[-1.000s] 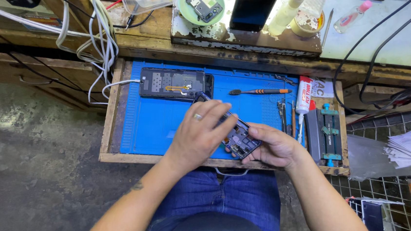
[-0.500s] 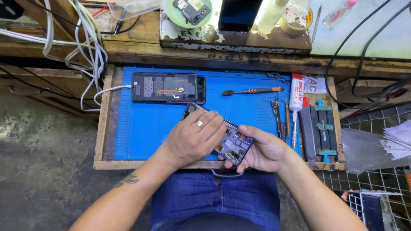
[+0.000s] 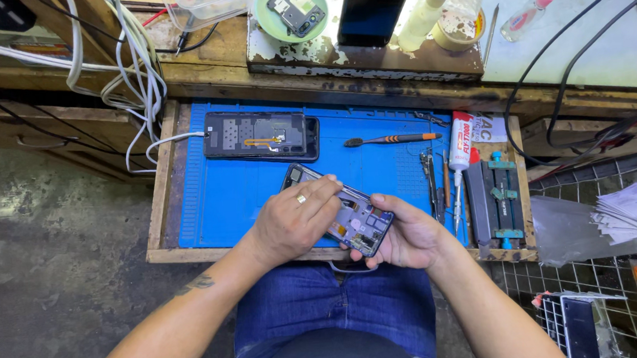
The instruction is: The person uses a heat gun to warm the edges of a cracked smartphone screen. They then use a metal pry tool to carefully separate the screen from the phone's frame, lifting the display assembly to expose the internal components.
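Blue silicone work mat [image 3: 244,200] lines a shallow wooden tray [image 3: 156,214] pulled out over the person's lap, above a grey concrete floor. Nearest, the right hand [image 3: 410,232] cups the lower end of an opened phone frame [image 3: 344,211] from beneath, fingers curled around its edge, holding it tilted over the tray's front rim. The left hand [image 3: 292,223], a ring on one finger, lies across the frame's middle with fingertips pressed down on its exposed inside; whether they pinch any small part I cannot tell. Just right of the hands lie tweezers [image 3: 431,181], a glue tube [image 3: 460,153] and a dark clamp jig [image 3: 503,198]. Farther back on the mat rest a second phone [image 3: 262,136], back off and cabled, and an orange-handled screwdriver [image 3: 391,139]. Beyond, on the bench, a green dish [image 3: 265,24] holds a circuit board.
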